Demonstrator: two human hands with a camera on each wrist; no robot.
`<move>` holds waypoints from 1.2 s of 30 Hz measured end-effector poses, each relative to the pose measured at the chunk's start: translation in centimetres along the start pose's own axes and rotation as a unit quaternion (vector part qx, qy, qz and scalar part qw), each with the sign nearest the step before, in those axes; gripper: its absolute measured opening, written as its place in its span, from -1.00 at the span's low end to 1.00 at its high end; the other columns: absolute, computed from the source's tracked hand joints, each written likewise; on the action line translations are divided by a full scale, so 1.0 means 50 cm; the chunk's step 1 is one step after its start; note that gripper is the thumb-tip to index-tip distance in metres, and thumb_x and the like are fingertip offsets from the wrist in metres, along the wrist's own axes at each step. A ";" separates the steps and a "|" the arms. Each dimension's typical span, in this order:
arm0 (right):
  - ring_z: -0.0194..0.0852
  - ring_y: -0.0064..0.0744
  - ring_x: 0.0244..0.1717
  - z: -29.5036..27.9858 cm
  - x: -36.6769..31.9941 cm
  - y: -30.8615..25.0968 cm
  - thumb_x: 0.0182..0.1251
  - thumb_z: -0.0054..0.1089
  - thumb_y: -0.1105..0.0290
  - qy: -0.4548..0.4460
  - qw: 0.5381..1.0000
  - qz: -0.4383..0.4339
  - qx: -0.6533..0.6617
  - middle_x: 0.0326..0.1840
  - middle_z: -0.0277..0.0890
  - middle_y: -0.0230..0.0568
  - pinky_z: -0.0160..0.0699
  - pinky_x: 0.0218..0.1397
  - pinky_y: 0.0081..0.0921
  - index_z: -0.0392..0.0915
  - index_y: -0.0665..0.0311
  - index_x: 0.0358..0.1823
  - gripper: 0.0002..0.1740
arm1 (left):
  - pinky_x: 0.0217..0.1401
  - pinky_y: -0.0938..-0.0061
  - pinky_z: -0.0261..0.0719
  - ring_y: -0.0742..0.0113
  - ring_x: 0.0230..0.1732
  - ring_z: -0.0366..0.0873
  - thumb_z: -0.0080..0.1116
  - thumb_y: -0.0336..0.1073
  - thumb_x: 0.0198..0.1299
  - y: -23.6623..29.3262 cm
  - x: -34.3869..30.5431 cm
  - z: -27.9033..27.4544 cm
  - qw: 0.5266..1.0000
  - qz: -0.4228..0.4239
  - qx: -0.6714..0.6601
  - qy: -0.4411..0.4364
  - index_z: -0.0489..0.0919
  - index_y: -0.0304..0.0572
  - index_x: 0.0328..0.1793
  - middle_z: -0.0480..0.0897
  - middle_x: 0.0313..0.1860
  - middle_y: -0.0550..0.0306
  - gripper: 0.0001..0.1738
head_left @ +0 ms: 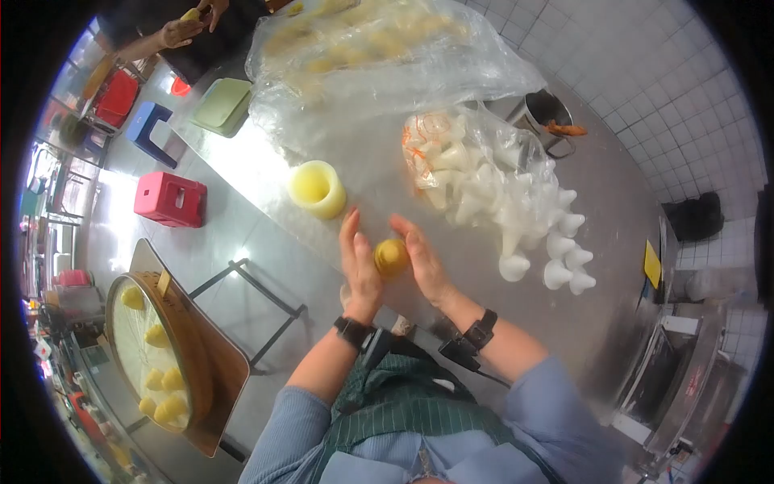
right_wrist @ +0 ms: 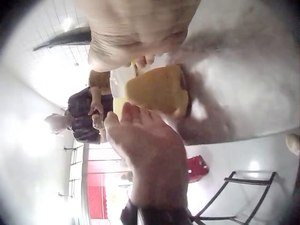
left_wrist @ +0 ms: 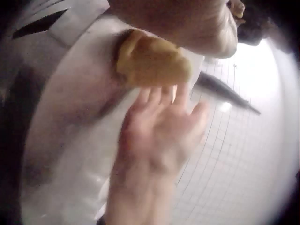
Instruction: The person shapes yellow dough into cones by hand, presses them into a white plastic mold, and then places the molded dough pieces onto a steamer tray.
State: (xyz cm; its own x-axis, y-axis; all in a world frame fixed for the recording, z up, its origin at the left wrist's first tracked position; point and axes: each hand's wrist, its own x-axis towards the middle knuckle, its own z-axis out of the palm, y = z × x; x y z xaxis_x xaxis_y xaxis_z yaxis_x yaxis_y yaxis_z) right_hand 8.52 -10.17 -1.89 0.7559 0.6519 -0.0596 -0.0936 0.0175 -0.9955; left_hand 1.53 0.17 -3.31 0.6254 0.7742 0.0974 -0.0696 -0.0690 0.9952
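Note:
A yellow cone-shaped piece of dough sits between the two hands, above the front edge of the metal table. My left hand lies along its left side with the fingers straight. On the other side, my right hand faces it, fingers extended. In the left wrist view the dough shows a wide, uneven end between the left hand and the right palm. From the right wrist the dough appears smooth and tapered, with the left hand's fingers against it.
A pale yellow round tub stands just beyond the left hand. White cones in a plastic bag lie to the right. Plastic sheeting covers yellow pieces behind. Yellow cones sit on a round tray. Another person's hands are far left.

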 end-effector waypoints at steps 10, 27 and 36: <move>0.15 -0.16 0.47 0.010 -0.007 0.008 0.58 -0.27 -0.02 -0.022 0.999 0.004 0.025 0.42 0.26 0.03 0.07 0.51 -0.29 0.26 0.39 0.41 -0.35 | 0.56 0.25 0.04 0.07 0.51 0.17 -0.24 -0.09 0.49 -0.001 0.014 0.004 1.000 0.013 -0.028 0.005 0.32 -0.31 0.40 0.24 0.51 -0.14 -0.47; 0.15 -0.15 0.46 0.043 0.030 0.016 0.60 -0.31 0.03 -0.068 0.997 -0.038 -0.025 0.42 0.24 0.02 0.07 0.51 -0.32 0.24 0.39 0.42 -0.38 | 0.60 0.21 -0.04 0.08 0.55 0.12 -0.30 0.04 0.51 -0.004 -0.036 -0.001 0.993 0.084 0.068 -0.045 0.26 -0.30 0.47 0.23 0.52 -0.10 -0.37; 0.15 -0.09 0.48 -0.019 -0.022 -0.048 0.36 0.19 0.16 -0.100 0.953 -0.137 -0.252 0.44 0.23 -0.03 0.01 0.57 -0.19 0.25 0.28 0.42 -0.33 | 0.59 0.24 0.04 0.13 0.54 0.12 -0.26 -0.05 0.54 -0.022 -0.045 -0.079 0.992 -0.034 -0.120 0.032 0.27 -0.32 0.44 0.25 0.50 -0.08 -0.45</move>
State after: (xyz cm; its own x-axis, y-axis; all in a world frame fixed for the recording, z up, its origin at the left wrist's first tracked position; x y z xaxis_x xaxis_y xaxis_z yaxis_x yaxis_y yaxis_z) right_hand 8.53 -11.63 0.50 0.5635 0.8078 0.1728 0.4510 -0.1256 -0.8837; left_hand -2.87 1.00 -4.65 0.5845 0.8111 0.0208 -0.2165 0.1312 0.9674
